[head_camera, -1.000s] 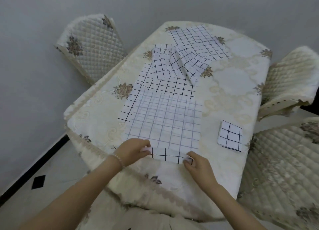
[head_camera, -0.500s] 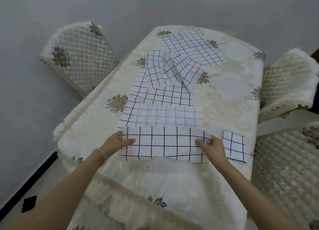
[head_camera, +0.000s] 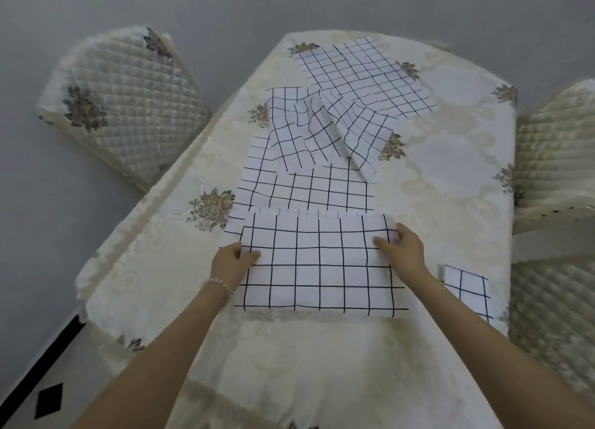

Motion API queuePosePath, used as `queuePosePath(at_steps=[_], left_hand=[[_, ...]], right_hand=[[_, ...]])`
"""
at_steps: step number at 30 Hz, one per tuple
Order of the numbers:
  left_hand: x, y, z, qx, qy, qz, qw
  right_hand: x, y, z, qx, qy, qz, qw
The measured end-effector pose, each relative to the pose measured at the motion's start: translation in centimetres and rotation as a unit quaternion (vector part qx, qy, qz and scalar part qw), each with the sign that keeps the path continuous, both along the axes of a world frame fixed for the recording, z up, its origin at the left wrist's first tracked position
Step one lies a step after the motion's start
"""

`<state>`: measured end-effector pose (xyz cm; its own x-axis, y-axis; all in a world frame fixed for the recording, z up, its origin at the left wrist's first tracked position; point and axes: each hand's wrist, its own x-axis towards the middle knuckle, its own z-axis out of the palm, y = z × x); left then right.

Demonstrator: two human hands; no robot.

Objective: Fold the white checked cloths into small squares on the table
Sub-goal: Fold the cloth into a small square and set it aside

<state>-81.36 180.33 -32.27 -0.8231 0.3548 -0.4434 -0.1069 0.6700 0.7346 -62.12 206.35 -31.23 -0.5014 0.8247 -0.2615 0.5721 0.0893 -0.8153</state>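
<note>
Folded square (head_camera: 468,292) partly behind forearm

I stand at the near end of the worktop (head_camera: 450,177), which is draped in a cream embroidered cover with brown flower sprays along its edges and a fringed hem hanging down toward me. To my left a chair (head_camera: 122,103) in quilted cream fabric with the same flower pattern stands tilted against the worktop's long side. On my right are two more quilted chairs, one further off (head_camera: 557,145) and one nearer (head_camera: 550,319), both close to the worktop's edge. The wall (head_camera: 225,7) ahead is plain grey and evenly lit, without hard shadows. At lower left the floor (head_camera: 19,358) is pale, with a black border strip and a black diamond inlay (head_camera: 48,399).
</note>
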Motion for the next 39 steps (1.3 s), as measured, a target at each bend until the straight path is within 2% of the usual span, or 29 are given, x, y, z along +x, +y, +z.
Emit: queuePosePath(at_steps=[4, 9, 13, 21, 24, 26, 28, 30, 32, 34, 36, 39], left_hand=[[-0.6, 1.8, -1.1, -0.043, 0.045, -0.008, 0.998], [-0.8, 2.6, -2.1, -0.111, 0.141, -0.043, 0.983], [-0.9, 2.9, -2.7, -0.126, 0.162, -0.045, 0.978], [-1.6, 3.1, -4.0, -0.186, 0.184, -0.048, 0.964], [-1.6, 3.1, -4.1, -0.179, 0.188, -0.034, 0.965], [-1.3, 3.1, -4.3, -0.172, 0.259, -0.029, 0.950], [-0.3, 3.8, -4.7, -0.186, 0.370, -0.062, 0.908], [1.6, 5.3, -4.7, -0.133, 0.415, -0.135, 0.890], [4.1, 7.4, -4.7, -0.084, 0.418, -0.263, 0.865], [6.5, 9.6, -5.1, -0.079, 0.410, -0.361, 0.834], [8.0, 11.5, -5.7, -0.085, 0.391, -0.401, 0.824], [8.0, 11.8, -6.7, -0.122, 0.364, -0.408, 0.828]], right_hand=[[-1.7, 0.7, -2.1, 0.023, -0.009, -0.015, 1.000], [-2.8, 1.3, -4.0, 0.057, -0.025, -0.015, 0.998], [-2.9, 1.4, -5.3, 0.073, -0.036, -0.031, 0.996], [-2.8, 0.3, -7.5, 0.120, -0.004, -0.087, 0.989], [-2.8, -0.1, -8.1, 0.168, -0.015, -0.088, 0.982], [-2.9, -0.4, -8.3, 0.224, -0.031, -0.082, 0.971], [-3.2, -0.6, -8.5, 0.257, -0.035, -0.070, 0.963], [-3.4, -0.7, -8.6, 0.271, -0.031, -0.050, 0.961], [-3.3, -0.7, -8.7, 0.279, -0.032, -0.029, 0.959], [-3.2, -0.6, -8.9, 0.258, -0.037, -0.031, 0.965], [-3.1, -0.5, -9.0, 0.244, -0.040, -0.038, 0.968], [-3.1, -0.5, -9.0, 0.238, -0.047, -0.040, 0.969]])
